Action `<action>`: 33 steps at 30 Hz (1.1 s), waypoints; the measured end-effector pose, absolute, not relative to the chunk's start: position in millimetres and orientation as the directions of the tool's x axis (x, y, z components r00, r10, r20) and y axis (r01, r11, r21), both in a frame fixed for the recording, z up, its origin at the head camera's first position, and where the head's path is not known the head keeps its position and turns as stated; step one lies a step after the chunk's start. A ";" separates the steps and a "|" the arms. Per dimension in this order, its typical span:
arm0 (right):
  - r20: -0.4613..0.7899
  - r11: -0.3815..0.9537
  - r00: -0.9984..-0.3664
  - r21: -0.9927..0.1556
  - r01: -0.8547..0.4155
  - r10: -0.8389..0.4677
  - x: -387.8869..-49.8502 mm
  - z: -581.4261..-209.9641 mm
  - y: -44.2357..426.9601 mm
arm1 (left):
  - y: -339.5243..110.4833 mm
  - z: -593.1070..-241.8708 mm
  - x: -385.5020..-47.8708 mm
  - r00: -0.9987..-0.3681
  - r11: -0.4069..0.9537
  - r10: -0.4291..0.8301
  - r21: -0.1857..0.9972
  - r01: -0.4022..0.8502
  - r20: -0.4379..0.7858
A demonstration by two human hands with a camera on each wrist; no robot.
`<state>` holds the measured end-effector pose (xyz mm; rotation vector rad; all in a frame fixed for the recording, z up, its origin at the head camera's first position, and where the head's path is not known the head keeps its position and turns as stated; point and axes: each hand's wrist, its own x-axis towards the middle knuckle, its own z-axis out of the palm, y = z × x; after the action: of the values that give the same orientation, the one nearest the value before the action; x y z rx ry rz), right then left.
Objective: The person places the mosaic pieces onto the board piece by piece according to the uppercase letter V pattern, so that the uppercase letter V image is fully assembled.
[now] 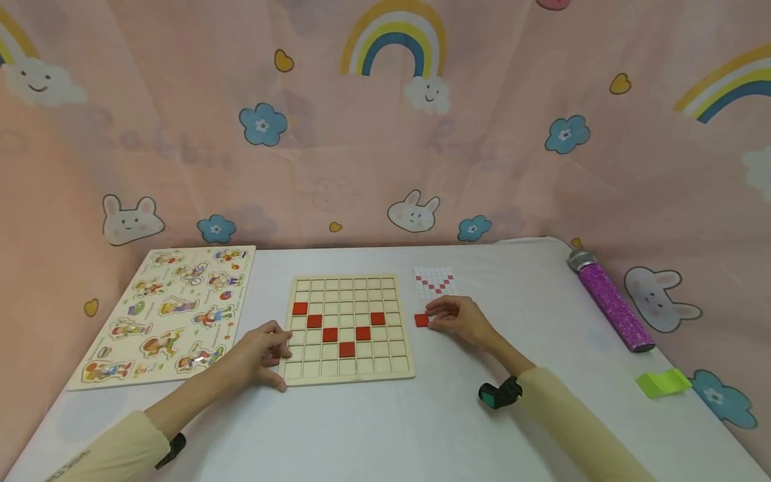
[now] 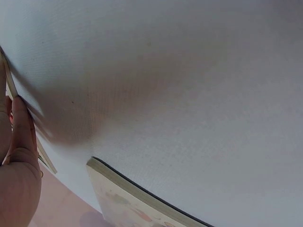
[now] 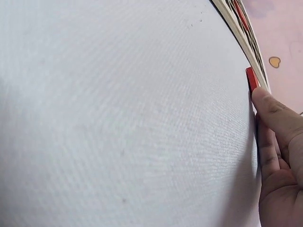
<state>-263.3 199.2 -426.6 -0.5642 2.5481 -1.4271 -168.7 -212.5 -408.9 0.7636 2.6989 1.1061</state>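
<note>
A wooden grid board (image 1: 370, 365) lies on the table, several red square tiles (image 1: 347, 349) set in its cells in a V shape. My left hand (image 1: 260, 355) holds the board by its left edge, with the thumb at the near left corner. In the left wrist view only part of that hand (image 2: 21, 165) shows, against the board's edge. To the right of the board, my right hand (image 1: 460, 323) pinches a loose red tile (image 1: 421, 320) by its right side, at table level. The same tile (image 3: 251, 79) shows beyond the thumb in the right wrist view. A small pattern card (image 1: 435, 282) with a printed red V lies just behind it.
A picture puzzle board (image 1: 171, 314) lies at the left, close to my left forearm. Toward the right edge are a purple glittery microphone-like tube (image 1: 611, 301) and a bright green folded piece (image 1: 662, 383). A pink printed cloth (image 1: 337, 167) hangs behind the white table (image 1: 385, 435).
</note>
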 end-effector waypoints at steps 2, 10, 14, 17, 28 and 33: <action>0.035 0.471 -0.921 -0.851 -0.231 -0.389 -263.1 -425.6 199.2 | -213.2 -409.7 -168.7 -0.864 0.603 0.498 0.685 0.409 0.076; -0.003 0.483 -0.957 -0.864 -0.144 -0.291 -263.1 -421.4 194.7 | -214.1 -410.3 -168.9 -0.862 0.599 0.500 0.688 0.410 0.078; -0.008 0.476 -0.967 -0.871 -0.118 -0.255 -264.4 -421.4 191.4 | -212.9 -411.2 -170.0 -0.864 0.591 0.498 0.701 0.399 0.072; 0.003 0.469 -0.970 -0.875 -0.121 -0.245 -266.1 -421.7 188.9 | -211.6 -411.3 -171.0 -0.865 0.586 0.497 0.708 0.393 0.068; 0.015 0.451 -0.972 -0.884 -0.122 -0.233 -277.6 -419.8 177.1 | -212.0 -412.0 -171.1 -0.860 0.583 0.503 0.702 0.409 0.084; 0.018 0.463 -0.965 -0.875 -0.141 -0.260 -280.4 -415.2 169.4 | -212.5 -412.8 -171.6 -0.861 0.590 0.502 0.695 0.411 0.083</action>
<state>-280.4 169.4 -415.2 -0.3564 2.5843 -1.5287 -171.6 -212.5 -412.8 0.7758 2.6914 1.1286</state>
